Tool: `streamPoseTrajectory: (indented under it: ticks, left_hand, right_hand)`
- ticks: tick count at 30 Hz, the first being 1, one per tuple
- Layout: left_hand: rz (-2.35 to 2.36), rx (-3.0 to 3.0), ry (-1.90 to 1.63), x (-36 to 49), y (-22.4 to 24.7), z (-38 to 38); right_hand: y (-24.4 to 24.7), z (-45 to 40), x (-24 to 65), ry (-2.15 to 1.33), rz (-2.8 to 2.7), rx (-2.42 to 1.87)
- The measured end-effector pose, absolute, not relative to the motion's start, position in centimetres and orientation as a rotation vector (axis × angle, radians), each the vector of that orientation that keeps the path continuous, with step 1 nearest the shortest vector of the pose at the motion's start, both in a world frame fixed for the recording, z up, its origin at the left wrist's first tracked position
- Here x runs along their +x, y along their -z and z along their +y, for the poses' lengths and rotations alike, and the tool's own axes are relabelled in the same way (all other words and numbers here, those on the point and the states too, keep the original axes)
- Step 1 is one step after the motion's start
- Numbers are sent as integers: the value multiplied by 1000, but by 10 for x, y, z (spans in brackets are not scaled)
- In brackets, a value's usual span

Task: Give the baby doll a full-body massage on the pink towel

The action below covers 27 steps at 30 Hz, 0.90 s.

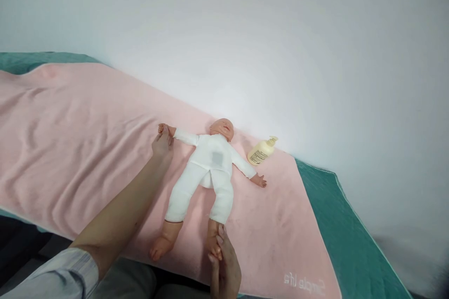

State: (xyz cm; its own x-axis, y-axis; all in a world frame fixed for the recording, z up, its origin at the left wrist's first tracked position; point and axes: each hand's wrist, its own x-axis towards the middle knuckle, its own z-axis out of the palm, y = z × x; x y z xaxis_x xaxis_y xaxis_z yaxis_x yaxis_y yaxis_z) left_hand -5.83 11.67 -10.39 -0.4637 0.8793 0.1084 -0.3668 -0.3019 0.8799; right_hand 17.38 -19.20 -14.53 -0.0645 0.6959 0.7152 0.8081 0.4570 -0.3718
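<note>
A big pink blanket (87, 159) is spread over a green sheet (336, 224), and on it a doll (207, 152) in white clothes (222, 196) lies on its back with its arms and legs out wide. The person's right hand (230, 266) has its fingers closed on the doll's foot (212, 237), and the left hand (162, 146) has its fingers closed near one little doll hand (162, 128), while a pale yellow pump bottle (261, 152) is near the other arm (244, 165).

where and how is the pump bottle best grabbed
Take the bottle around its broad body, below the narrow pump, probably from the picture's right: the doll's outstretched arm lies on the near side, in the way of a straight reach.
</note>
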Motion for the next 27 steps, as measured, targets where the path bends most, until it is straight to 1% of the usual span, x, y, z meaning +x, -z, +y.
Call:
streamPoseTrajectory:
  ticks: [3, 6, 12, 16, 19, 23, 27]
  left_hand:
    - [989, 586, -2033, -47, 87, 106]
    - [993, 763, -2037, -35, 68, 91]
    - [958, 1477, -1754, -17, 53, 60]
    - [836, 1900, -1667, -17, 55, 61]
    - [741, 2082, -1537, -18, 57, 66]
    - [690, 2118, -1438, -18, 59, 69]
    - [763, 1884, -1475, -22, 57, 67]
  right_hand:
    - [128, -179, 176, 144, -1762, -1309]
    - [109, -156, 177, 121, -1708, -1341]
    - [84, -101, 171, 34, -1486, -1377]
    - [72, -78, 166, -79, -1357, -1414]
    - [64, -73, 165, -91, -1347, -1430]
    - [59, -78, 164, -104, -1379, -1445]
    - [61, -94, 163, -113, -1387, -1464]
